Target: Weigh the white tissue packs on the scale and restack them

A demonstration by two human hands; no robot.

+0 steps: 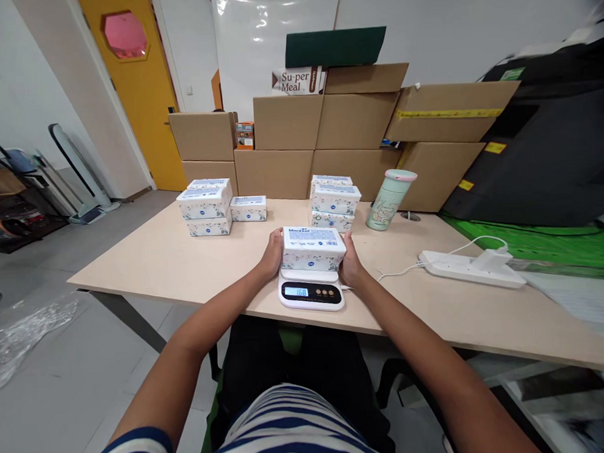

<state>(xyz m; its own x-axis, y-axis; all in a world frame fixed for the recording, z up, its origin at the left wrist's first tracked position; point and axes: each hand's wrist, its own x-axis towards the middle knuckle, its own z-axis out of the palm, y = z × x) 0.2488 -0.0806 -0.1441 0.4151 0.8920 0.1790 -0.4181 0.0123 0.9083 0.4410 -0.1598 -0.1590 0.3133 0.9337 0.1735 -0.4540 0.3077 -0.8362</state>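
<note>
A white tissue pack with blue print and a floral border sits on a white digital scale, whose lit display seems to read 168. My left hand is closed against the pack's left side, and my right hand grips its right side; most fingertips are hidden by the pack. Beyond my left hand is a stack of similar tissue packs, with a single pack beside it. Another stack of packs stands behind the scale, slightly to the right.
A pale green tumbler stands right of the rear stack. On the right lies a white power strip with cables, one running toward the scale. Cardboard boxes line the wooden table's back edge. A large black case rises at right.
</note>
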